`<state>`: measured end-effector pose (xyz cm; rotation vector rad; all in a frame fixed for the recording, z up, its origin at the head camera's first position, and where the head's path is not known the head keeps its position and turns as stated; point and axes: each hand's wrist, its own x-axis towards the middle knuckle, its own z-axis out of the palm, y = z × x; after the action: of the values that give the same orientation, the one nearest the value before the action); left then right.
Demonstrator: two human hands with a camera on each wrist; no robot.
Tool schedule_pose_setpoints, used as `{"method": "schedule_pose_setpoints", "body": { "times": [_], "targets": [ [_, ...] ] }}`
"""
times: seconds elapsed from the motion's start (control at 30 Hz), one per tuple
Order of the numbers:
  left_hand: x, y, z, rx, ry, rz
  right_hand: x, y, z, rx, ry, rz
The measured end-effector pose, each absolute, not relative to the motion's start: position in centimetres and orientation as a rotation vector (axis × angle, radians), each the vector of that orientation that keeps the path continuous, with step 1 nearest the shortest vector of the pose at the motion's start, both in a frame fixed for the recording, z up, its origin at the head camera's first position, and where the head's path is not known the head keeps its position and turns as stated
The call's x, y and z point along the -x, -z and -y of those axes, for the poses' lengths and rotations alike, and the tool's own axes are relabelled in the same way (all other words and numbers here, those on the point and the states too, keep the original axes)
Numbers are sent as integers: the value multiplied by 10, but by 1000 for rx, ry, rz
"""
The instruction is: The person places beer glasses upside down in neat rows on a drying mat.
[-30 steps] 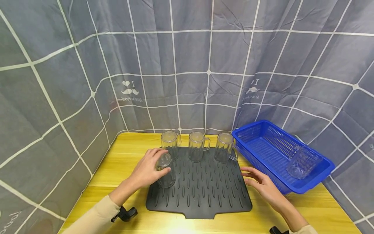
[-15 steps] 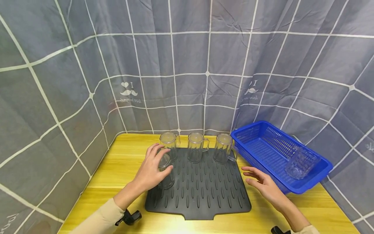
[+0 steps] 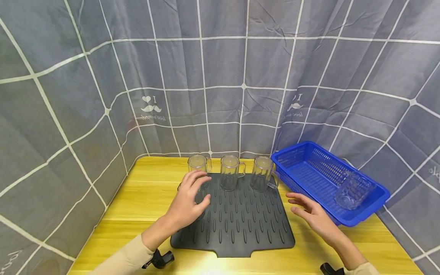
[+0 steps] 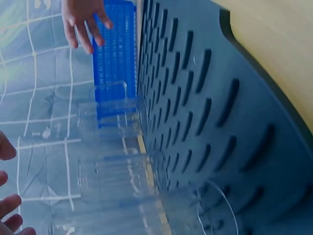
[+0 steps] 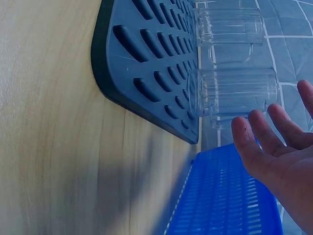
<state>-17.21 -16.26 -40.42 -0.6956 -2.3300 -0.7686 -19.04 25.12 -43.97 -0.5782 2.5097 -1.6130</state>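
My left hand (image 3: 188, 200) hovers around the top of a clear glass mug (image 3: 200, 217) at the mat's left side, fingers loosely bent and spread from the thumb. It hides most of that mug. In the left wrist view its fingertips (image 4: 11, 203) stand apart from the glass. Three more mugs, a left one (image 3: 197, 162), a middle one (image 3: 229, 173) and a right one (image 3: 262, 173), stand in a row along the back of the black ridged mat (image 3: 237, 217). My right hand (image 3: 314, 217) hangs relaxed between mat and basket, holding nothing.
A blue plastic basket (image 3: 302, 172) stands at the right, slanting toward me, with a patterned clear glass mug (image 3: 354, 193) lying in its near end. Beneath everything is a yellow wooden table (image 3: 154, 183). A grey checked curtain (image 3: 223, 107) rises behind it.
My left hand has loosened from around the front mug and shifted right and slightly up. The mug keeps its place on the mat. My right hand has barely moved.
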Motion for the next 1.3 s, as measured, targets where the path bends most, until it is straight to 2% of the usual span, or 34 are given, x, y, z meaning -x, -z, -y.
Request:
{"method": "schedule_pose_setpoints", "body": {
  "times": [0.2,0.53,0.9,1.3],
  "targets": [
    [167,410,151,749,846,2337,190,438,-252,549,1615,-2488],
    [165,412,133,795,934,2326,192,433,-256,647,1643,-2502],
    [163,417,120,725,1091,2457,198,420,-264,743,1630,-2577],
    [157,420,114,770,1229,2601,204,382,-279,877,1480,-2764]
  ]
}}
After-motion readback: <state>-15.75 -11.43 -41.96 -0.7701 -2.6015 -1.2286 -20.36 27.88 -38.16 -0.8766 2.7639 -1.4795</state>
